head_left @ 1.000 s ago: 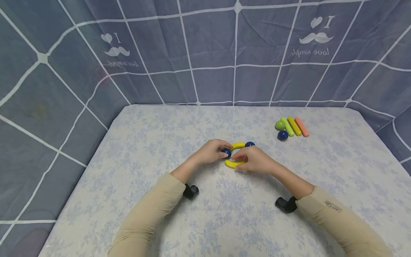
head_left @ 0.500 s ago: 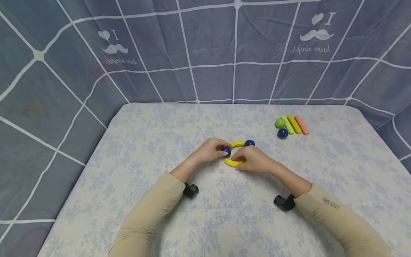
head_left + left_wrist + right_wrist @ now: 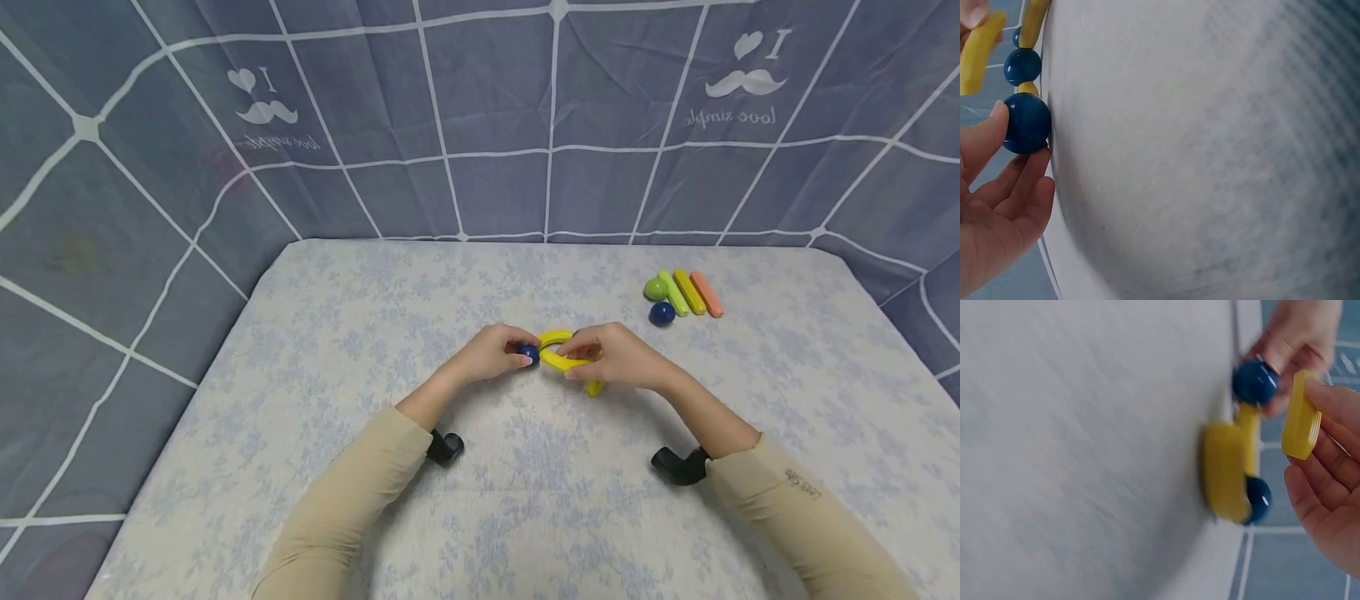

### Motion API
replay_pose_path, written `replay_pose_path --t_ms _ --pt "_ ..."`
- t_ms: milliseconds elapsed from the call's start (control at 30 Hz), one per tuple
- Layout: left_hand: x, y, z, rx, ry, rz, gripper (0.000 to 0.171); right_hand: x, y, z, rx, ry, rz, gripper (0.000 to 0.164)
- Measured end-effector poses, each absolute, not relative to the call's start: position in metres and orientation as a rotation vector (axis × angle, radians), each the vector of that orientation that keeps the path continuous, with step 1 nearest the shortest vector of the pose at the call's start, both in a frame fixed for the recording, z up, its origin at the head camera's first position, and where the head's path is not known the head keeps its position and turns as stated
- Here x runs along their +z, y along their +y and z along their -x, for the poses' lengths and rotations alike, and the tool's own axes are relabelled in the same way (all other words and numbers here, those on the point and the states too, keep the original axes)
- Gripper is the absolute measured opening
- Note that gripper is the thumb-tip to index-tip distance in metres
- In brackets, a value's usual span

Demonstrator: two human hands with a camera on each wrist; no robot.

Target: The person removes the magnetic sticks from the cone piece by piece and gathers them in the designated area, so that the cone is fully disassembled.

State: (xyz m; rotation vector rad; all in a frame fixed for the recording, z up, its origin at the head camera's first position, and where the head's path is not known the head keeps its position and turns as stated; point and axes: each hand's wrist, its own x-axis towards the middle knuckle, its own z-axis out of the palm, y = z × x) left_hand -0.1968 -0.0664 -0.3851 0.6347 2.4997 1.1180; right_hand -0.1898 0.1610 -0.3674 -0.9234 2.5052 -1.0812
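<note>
My left hand pinches a glossy blue ball between thumb and fingertips, low over the tablecloth. A curved yellow toy building stick runs from that ball to a second blue ball, mostly hidden behind my right hand in the head view. My right hand pinches another curved yellow stick, raised off the cloth; its left end points at the ball in my left hand. One more yellow stick lies under the right hand, joined or close to the second ball in the right wrist view.
At the back right lie a green ball, another blue ball, and light green, yellow and pink sticks. A grey checked curtain stands behind the flowered tablecloth.
My right hand has lifted its curved yellow stick off the cloth and shifted slightly right and away from me. A yellow stick beneath that hand has come into view. My left hand stays on its ball.
</note>
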Motion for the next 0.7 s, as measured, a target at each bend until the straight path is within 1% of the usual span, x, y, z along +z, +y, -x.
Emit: replay_pose_path --t_ms 233,467,567,700 --pt "-0.385 -0.067 0.195 1.106 2.485 -0.611 0.032 -0.355 0.185 0.207 -1.109 2.686 0.646 0.032" --pt "-0.384 -0.066 0.196 1.092 2.500 -0.631 0.032 -0.357 0.204 0.230 -1.011 2.879 0.386 0.036" --pt "-0.384 -0.066 0.196 1.083 2.510 -0.632 0.031 -0.362 0.207 0.240 -0.977 2.919 0.320 0.035" --pt "-0.384 -0.066 0.196 1.083 2.511 -0.636 0.031 -0.372 0.210 0.252 -0.908 2.993 0.321 0.034"
